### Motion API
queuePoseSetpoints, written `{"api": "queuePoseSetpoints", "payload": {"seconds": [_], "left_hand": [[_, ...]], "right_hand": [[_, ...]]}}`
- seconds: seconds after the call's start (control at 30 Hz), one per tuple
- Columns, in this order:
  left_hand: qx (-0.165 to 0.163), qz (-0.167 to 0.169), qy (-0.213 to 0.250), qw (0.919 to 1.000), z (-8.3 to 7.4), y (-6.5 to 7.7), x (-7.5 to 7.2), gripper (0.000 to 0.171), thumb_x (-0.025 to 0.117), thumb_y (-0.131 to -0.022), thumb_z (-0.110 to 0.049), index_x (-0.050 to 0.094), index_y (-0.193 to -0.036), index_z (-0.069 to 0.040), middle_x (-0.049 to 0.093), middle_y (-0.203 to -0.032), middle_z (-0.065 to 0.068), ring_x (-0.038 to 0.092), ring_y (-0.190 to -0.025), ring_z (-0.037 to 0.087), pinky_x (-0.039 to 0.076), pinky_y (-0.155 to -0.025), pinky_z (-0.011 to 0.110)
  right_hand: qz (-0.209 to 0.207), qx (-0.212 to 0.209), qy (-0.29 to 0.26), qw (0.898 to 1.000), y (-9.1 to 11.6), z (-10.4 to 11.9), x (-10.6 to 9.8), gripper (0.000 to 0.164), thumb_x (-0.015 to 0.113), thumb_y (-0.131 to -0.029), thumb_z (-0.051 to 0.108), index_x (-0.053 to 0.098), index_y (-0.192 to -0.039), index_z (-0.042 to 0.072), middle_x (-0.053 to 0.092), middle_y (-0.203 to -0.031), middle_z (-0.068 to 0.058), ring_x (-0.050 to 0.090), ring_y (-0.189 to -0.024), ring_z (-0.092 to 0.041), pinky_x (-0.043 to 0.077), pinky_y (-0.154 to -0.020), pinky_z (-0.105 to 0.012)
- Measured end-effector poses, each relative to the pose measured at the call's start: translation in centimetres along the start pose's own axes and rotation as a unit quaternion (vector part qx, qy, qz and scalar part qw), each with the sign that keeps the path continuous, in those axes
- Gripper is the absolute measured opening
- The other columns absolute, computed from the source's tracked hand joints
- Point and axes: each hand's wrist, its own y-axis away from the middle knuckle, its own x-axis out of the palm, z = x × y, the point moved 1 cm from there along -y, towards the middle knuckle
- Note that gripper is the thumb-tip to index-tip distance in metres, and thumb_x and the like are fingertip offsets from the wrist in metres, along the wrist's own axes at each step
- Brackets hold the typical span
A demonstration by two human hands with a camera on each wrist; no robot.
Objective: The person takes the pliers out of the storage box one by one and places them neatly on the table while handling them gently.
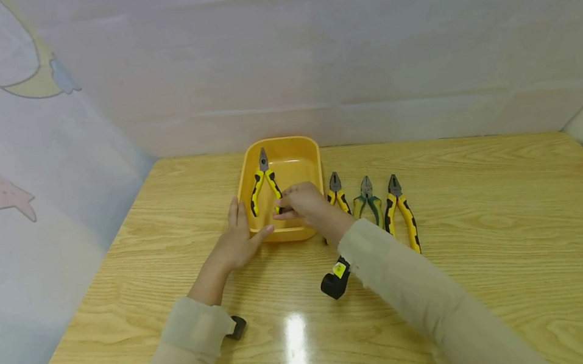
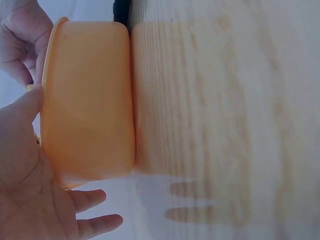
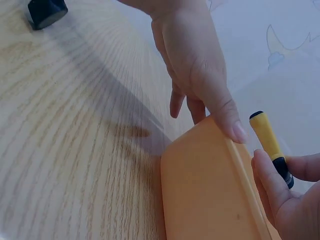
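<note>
With thumb and fingers, my right hand [image 1: 302,202] pinches one handle of needle-nose pliers [image 1: 264,162] over the yellow bin [image 1: 301,171]. These pliers have yellow-and-black handles spread apart, and their jaws point away from me. In the right wrist view a handle end [image 3: 267,135] sticks out beside the fingers. My left hand [image 1: 236,244] touches the bin's near left corner, its thumb at the rim and fingers extended along the outside. The left wrist view shows the bin's outer wall [image 2: 87,100] beside that hand. Whether the pliers touch the bin floor, I cannot tell.
Right of the bin lie combination pliers [image 1: 334,182] partly hidden by my right hand, green-handled pliers [image 1: 366,187], and larger yellow-and-black pliers [image 1: 395,187]. The wooden table [image 1: 497,229] meets a pale cloth backdrop [image 1: 253,58] just behind the bin.
</note>
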Motion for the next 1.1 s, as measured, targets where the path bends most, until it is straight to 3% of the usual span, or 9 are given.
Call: {"api": "queuePoseSetpoints", "payload": {"seconds": [0.1, 0.23, 0.53, 0.77, 1.1], "left_hand": [[0.003, 0.000, -0.001, 1.0000, 0.0, 0.1, 0.0, 0.093, 0.028, -0.081, -0.064, -0.014, -0.135, -0.001, -0.027, -0.138, 0.009, 0.030, -0.116, 0.041, 0.034, -0.087, 0.050], [0.002, -0.003, -0.001, 1.0000, 0.1, 0.1, 0.0, 0.094, 0.027, -0.080, -0.065, -0.014, -0.135, -0.001, -0.026, -0.138, 0.010, 0.030, -0.116, 0.041, 0.034, -0.086, 0.049], [-0.008, -0.002, 0.001, 1.0000, -0.1, 0.1, -0.1, 0.090, 0.031, -0.083, -0.060, -0.013, -0.135, -0.001, -0.024, -0.139, 0.010, 0.030, -0.116, 0.041, 0.032, -0.089, 0.048], [-0.005, -0.004, -0.001, 1.0000, -0.2, 0.2, -0.1, 0.091, 0.030, -0.082, -0.062, -0.013, -0.135, -0.001, -0.025, -0.139, 0.010, 0.025, -0.119, 0.041, 0.030, -0.091, 0.048], [-0.007, -0.008, -0.007, 0.9999, -0.1, 0.3, -0.1, 0.093, 0.028, -0.081, -0.064, -0.013, -0.135, -0.002, -0.025, -0.139, 0.009, 0.032, -0.115, 0.041, 0.034, -0.088, 0.047]], "right_hand": [[0.016, 0.005, 0.001, 1.000, 0.6, 0.0, 0.0, 0.041, 0.049, -0.084, -0.007, 0.038, -0.123, -0.011, 0.040, -0.119, -0.025, 0.052, -0.096, -0.035, 0.048, -0.067, -0.025], [0.030, 0.001, 0.009, 1.000, 1.2, 0.0, -0.1, 0.045, 0.048, -0.084, -0.007, 0.033, -0.126, -0.011, 0.038, -0.121, -0.026, 0.050, -0.099, -0.036, 0.048, -0.069, -0.025], [0.029, -0.020, 0.007, 0.999, 2.0, -0.5, -1.5, 0.036, 0.047, -0.084, -0.008, 0.040, -0.119, -0.014, 0.044, -0.102, -0.023, 0.056, -0.076, -0.025, 0.048, -0.070, -0.028], [0.035, -0.030, 0.011, 0.999, 2.8, -0.4, -2.6, 0.040, 0.045, -0.085, -0.008, 0.035, -0.124, -0.012, 0.040, -0.110, -0.026, 0.051, -0.096, -0.039, 0.048, -0.069, -0.027], [0.048, -0.027, 0.016, 0.998, 3.8, -0.5, -3.9, 0.044, 0.044, -0.085, -0.008, 0.030, -0.127, -0.012, 0.039, -0.111, -0.028, 0.059, -0.072, -0.020, 0.047, -0.072, -0.027]]}}
